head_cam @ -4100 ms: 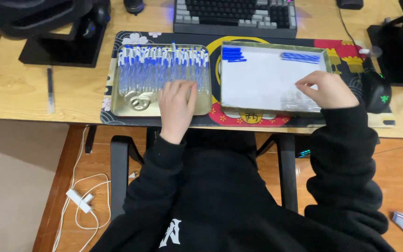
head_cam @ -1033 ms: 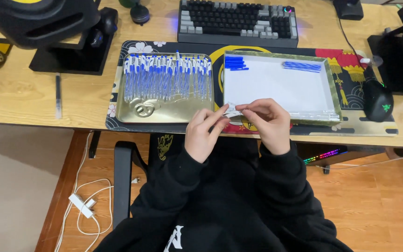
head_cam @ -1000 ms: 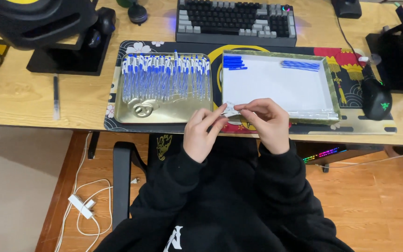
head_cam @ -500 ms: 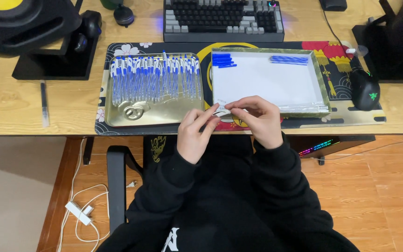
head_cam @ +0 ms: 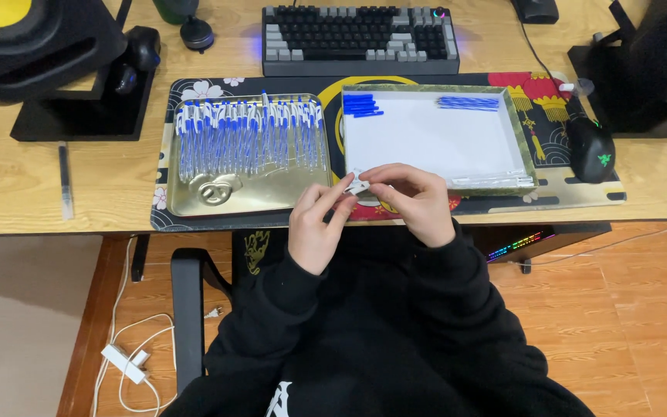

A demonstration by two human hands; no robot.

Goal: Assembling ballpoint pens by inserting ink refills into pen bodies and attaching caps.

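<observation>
Desk edge (head_cam: 79, 224): left hand (head_cam: 314, 228), right hand (head_cam: 418, 201), each grip pinching one small pen (head_cam: 358, 184).

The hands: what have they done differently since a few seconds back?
Earlier the left hand lay on the gold tray of blue pens and the right hand on the white tray. Both drew back to the desk edge and now pinch a small pale pen part between them. Trays, keyboard and mouse stayed put.
</observation>
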